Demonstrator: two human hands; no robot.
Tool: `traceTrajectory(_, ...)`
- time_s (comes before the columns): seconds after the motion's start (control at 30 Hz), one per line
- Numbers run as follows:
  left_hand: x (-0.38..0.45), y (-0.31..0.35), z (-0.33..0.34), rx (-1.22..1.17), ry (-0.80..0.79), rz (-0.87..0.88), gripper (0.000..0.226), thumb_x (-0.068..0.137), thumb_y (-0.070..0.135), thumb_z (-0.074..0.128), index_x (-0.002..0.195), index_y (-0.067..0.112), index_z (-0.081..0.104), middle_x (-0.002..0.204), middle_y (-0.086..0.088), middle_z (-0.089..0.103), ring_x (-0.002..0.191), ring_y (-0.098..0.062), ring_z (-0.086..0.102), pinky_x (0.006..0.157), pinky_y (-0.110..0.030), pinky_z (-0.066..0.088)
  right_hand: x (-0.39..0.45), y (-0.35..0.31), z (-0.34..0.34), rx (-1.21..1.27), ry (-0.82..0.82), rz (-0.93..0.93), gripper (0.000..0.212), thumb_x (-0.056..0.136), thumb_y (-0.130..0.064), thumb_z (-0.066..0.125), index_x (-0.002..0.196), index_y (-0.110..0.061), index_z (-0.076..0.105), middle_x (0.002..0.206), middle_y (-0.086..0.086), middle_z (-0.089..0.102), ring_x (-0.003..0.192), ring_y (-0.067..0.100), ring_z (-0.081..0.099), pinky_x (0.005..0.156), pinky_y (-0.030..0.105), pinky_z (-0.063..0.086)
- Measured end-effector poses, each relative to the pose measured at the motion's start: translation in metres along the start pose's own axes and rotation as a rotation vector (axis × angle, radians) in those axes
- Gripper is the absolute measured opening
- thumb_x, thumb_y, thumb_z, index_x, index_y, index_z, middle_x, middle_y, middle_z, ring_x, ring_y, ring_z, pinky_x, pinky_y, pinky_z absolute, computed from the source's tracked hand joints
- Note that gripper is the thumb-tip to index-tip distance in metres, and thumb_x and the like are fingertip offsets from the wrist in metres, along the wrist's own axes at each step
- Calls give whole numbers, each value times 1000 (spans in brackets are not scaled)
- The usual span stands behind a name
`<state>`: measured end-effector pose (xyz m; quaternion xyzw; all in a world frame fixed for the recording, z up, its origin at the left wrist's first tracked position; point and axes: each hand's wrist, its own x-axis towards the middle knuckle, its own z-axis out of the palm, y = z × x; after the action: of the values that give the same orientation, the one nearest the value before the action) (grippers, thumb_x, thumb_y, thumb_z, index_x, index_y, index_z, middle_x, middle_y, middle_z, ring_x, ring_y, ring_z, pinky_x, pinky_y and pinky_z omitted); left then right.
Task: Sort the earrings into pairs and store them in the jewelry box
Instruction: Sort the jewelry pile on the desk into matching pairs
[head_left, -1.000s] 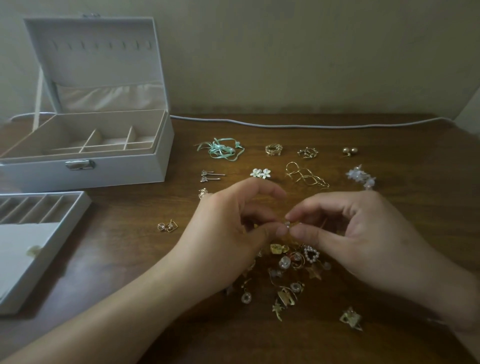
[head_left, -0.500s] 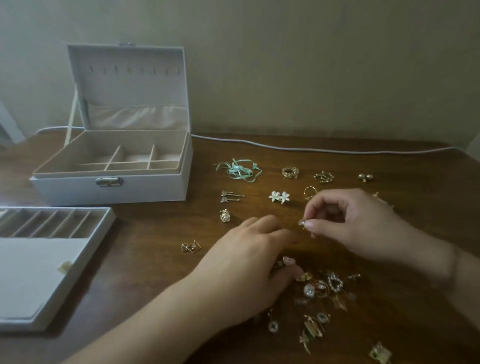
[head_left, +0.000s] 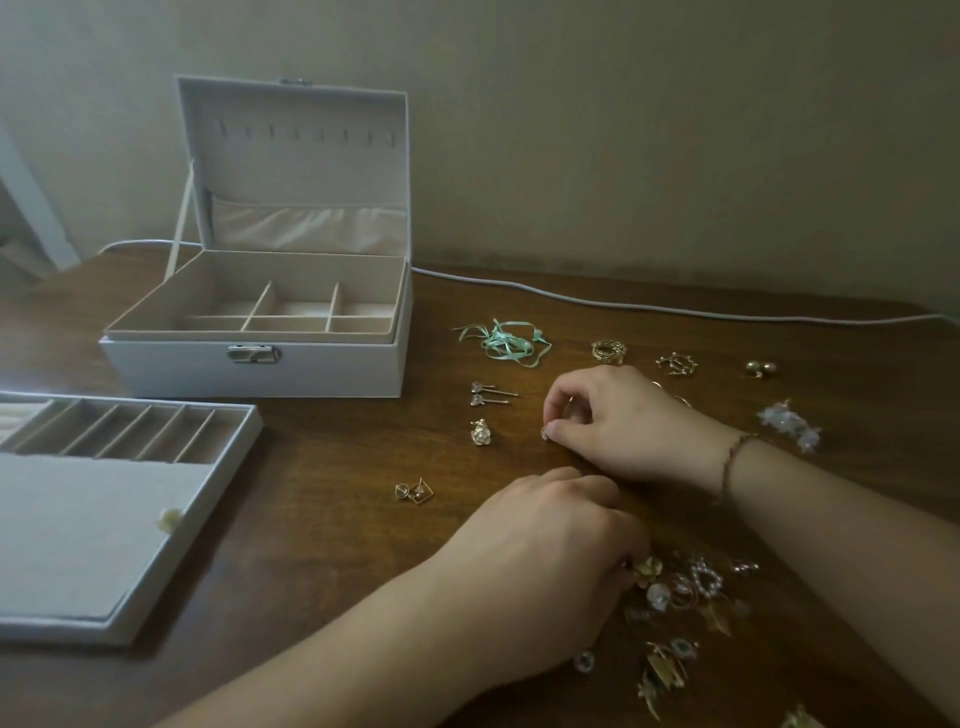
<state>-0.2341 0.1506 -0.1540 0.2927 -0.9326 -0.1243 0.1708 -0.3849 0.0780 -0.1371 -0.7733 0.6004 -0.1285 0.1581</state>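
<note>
My right hand (head_left: 618, 421) pinches a small gold earring (head_left: 545, 434) between thumb and forefinger, low over the wooden table, right of a single gold flower earring (head_left: 480, 432). My left hand (head_left: 545, 545) lies knuckles-up at the left edge of the unsorted heap of earrings (head_left: 680, 597); its fingertips are curled under and hidden. Pairs lie in rows beyond: mint ribbon earrings (head_left: 506, 340), pin studs (head_left: 491, 393), gold hoops (head_left: 608, 352), square-frame earrings (head_left: 414, 491). The white jewelry box (head_left: 260, 358) stands open at the back left.
The box's removable tray (head_left: 130, 519) lies at the left edge with slotted compartments and one small pale piece (head_left: 170, 518) on its flat pad. A grey cable (head_left: 649, 306) runs along the wall. More pairs lie at the right: star-shaped (head_left: 675, 362), pearl (head_left: 761, 369), white flowers (head_left: 789, 423).
The hands have parted: my right hand carried the small earring away from the heap toward the sorted rows, and my left hand dropped to the heap's edge. The camera view shifted left.
</note>
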Motion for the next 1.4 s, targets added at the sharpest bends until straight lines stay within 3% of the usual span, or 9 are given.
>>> traceTrajectory(0.23, 0, 0, -5, -36, -77, -19, 24, 95, 30, 57, 118, 28, 64, 109, 8, 59, 102, -13, 55, 86, -37, 52, -8, 6, -8, 71, 46, -29, 10, 94, -28, 57, 96, -30, 67, 71, -7, 65, 64, 1, 59, 56, 14, 42)
traceTrajectory(0.33, 0, -3, -15, -130, -74, -82, 23, 96, 27, 58, 116, 30, 66, 109, 13, 62, 98, -4, 58, 88, -26, 51, -24, 14, -24, 149, 156, -38, 9, 93, -25, 59, 92, -30, 67, 63, -4, 66, 51, -3, 55, 50, 10, 38)
traceTrajectory(0.47, -1, -19, -27, -187, -18, -212, 21, 94, 20, 61, 109, 33, 69, 102, 21, 64, 94, 5, 58, 81, -10, 48, -67, 24, -42, 218, 207, -33, 9, 88, -29, 60, 90, -36, 66, 67, -9, 66, 54, -3, 56, 51, 9, 41)
traceTrajectory(0.67, -1, -29, -31, -173, -61, -266, 19, 88, 28, 70, 104, 38, 71, 97, 20, 64, 88, 2, 59, 76, -16, 50, -114, 24, -35, 58, -37, -133, 10, 81, -45, 59, 89, -49, 63, 97, -35, 57, 84, -6, 57, 69, 9, 45)
traceTrajectory(0.77, -2, -28, -28, -201, -95, -226, 19, 85, 35, 72, 104, 39, 70, 94, 24, 62, 88, 2, 58, 70, -11, 46, -118, 17, -32, -22, -135, -216, 18, 81, -52, 55, 97, -50, 62, 103, -33, 54, 89, -4, 57, 68, 18, 46)
traceTrajectory(0.9, -2, -27, -24, -222, -129, -166, 25, 83, 36, 76, 107, 40, 70, 97, 24, 62, 94, 0, 59, 77, -14, 48, -121, 16, -27, -132, -151, -289, 29, 79, -59, 47, 104, -49, 58, 105, -33, 49, 103, -10, 48, 84, 22, 46)
traceTrajectory(1.07, -1, -27, -16, -218, -105, -118, 18, 82, 34, 77, 100, 38, 74, 99, 18, 66, 95, -5, 63, 80, -25, 52, -123, 19, -25, -184, -168, -309, 19, 85, -51, 57, 104, -49, 56, 103, -31, 49, 105, -10, 44, 88, 21, 44)
traceTrajectory(1.23, 0, -24, -13, -210, -74, -73, 10, 82, 31, 77, 91, 35, 76, 93, 18, 66, 95, -3, 63, 80, -19, 50, -121, 20, -26, -191, -175, -309, 22, 83, -57, 57, 103, -50, 57, 99, -29, 51, 101, -8, 47, 84, 22, 46)
traceTrajectory(1.4, -1, -19, -13, -165, -93, -44, 18, 82, 43, 74, 99, 35, 72, 91, 21, 63, 98, -2, 59, 80, -15, 47, -121, 22, -25, -214, -168, -332, 31, 78, -65, 52, 106, -51, 53, 94, -29, 51, 97, -8, 46, 79, 20, 44)
